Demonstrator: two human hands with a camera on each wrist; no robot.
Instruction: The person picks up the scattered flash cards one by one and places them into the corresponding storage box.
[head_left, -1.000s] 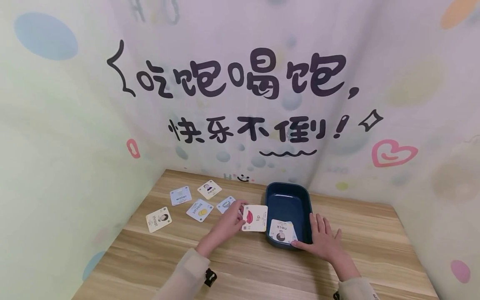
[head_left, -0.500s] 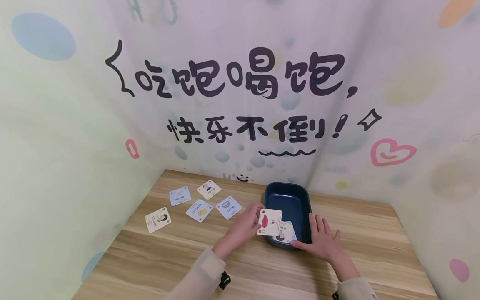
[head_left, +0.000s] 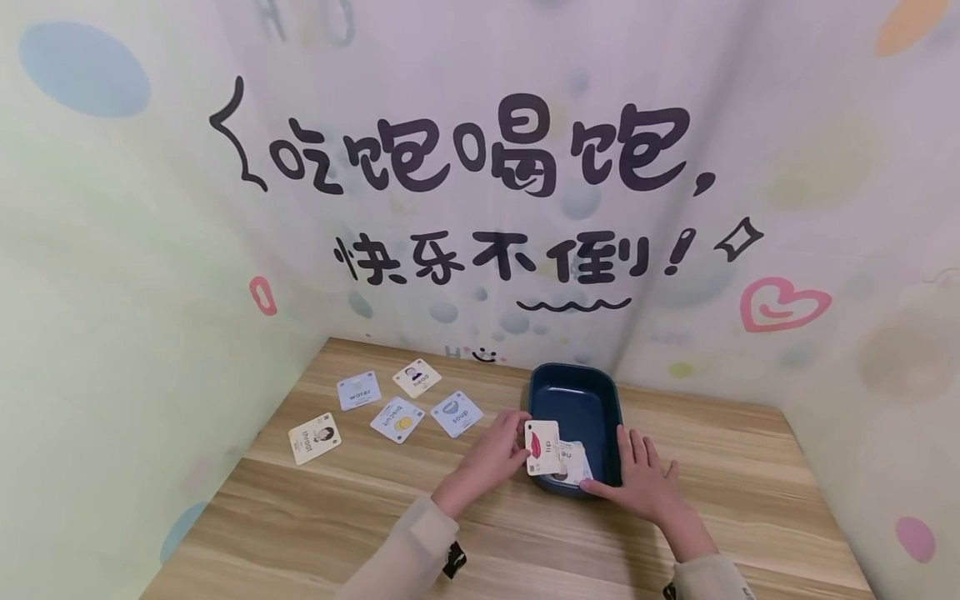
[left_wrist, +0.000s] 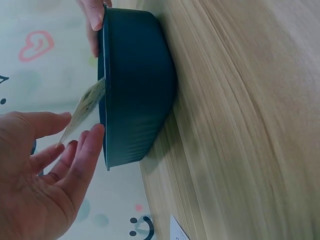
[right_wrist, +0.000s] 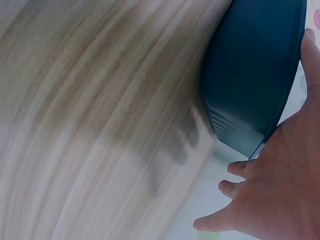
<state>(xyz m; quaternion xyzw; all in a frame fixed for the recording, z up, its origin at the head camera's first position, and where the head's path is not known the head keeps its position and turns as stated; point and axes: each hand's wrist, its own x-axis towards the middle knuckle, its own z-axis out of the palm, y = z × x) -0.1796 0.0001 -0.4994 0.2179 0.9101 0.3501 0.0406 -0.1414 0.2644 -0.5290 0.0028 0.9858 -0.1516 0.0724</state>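
Observation:
My left hand (head_left: 493, 451) pinches a "lip" picture card (head_left: 542, 447) between thumb and fingers, over the left rim of a dark blue tray (head_left: 575, 374). In the left wrist view the card (left_wrist: 86, 106) slants, its far end at the tray's rim (left_wrist: 106, 60). A "neck" card (head_left: 574, 463) lies inside the tray over a bluish card, partly covered by the lip card. My right hand (head_left: 649, 483) rests on the tray's near right corner, fingers spread along the side, thumb at the front rim. The right wrist view shows this hand (right_wrist: 280, 185) with straight fingers.
Left of the tray, several cards lie face up on the wooden table (head_left: 525, 550): soup (head_left: 457, 414), biscuit (head_left: 397, 419), head (head_left: 417, 378), water (head_left: 359, 391) and throat (head_left: 316, 438). A printed curtain (head_left: 420, 50) hangs behind the table.
My left hand has carried the lip card rightward from beside the tray to over its left rim, where the card now tilts. The soup card is uncovered. My right hand has stayed put.

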